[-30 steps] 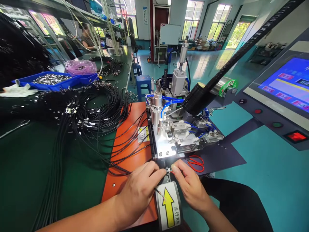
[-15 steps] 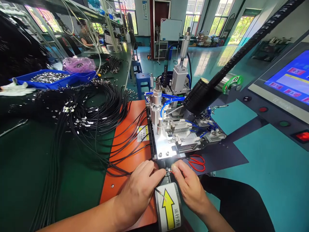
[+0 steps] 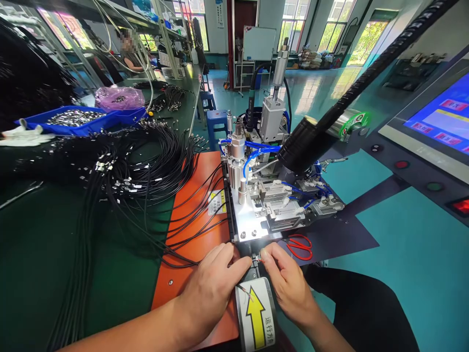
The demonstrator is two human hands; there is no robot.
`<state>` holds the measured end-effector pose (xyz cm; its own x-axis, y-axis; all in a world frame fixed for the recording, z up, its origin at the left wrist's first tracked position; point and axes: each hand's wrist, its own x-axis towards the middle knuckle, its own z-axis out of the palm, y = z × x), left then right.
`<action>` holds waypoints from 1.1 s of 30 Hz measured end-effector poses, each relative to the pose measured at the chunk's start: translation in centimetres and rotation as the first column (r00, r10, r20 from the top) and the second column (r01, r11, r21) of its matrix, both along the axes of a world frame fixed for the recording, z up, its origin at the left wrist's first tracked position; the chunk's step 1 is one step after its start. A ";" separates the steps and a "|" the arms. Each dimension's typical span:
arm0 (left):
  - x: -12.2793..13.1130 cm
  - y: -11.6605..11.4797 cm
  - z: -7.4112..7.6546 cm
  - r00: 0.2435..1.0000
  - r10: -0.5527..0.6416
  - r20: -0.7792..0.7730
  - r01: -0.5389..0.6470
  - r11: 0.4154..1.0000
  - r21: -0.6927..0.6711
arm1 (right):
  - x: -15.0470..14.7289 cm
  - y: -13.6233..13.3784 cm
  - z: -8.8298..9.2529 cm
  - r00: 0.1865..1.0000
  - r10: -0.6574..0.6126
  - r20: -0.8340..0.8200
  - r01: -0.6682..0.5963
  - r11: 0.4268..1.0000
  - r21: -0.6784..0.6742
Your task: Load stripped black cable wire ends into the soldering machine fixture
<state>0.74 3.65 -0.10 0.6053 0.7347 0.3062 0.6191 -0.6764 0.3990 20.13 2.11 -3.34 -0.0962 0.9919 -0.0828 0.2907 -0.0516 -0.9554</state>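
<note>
My left hand is closed over a black cable. A cable end with thin bare wires sticks out below that hand, over the yellow-arrow label. Opposite it, my right hand pinches a thin wire with a bit of red at a small metal piece on the track. The fingertips of both hands nearly meet there, just in front of the metal machine. Fingers hide most of the small piece, so its kind is unclear.
Several black cables run across the orange plate from a large coiled heap. Red-handled scissors lie right of the machine. A blue tray of small metal parts stands at left. A control panel is at right.
</note>
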 end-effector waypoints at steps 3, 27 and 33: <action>0.1 0.0 0.0 1.000 -0.010 -0.001 0.010 1.000 0.003 | -0.1 0.0 -0.1 1.000 -0.002 -0.014 0.002 1.000 0.006; 0.5 0.1 1.8 0.972 -0.055 -0.231 0.084 0.989 0.119 | -0.5 -0.1 0.0 0.993 -0.067 0.101 0.059 0.995 0.084; 0.6 0.1 1.6 0.970 -0.061 -0.236 0.103 0.980 0.171 | -0.5 0.1 0.0 0.990 -0.075 0.119 0.067 0.996 0.065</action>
<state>1.32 3.77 1.51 0.7303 0.6252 0.2752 0.6192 -0.7760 0.1198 19.65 2.19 -3.38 -0.0185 0.9994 -0.0286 0.4019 -0.0188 -0.9155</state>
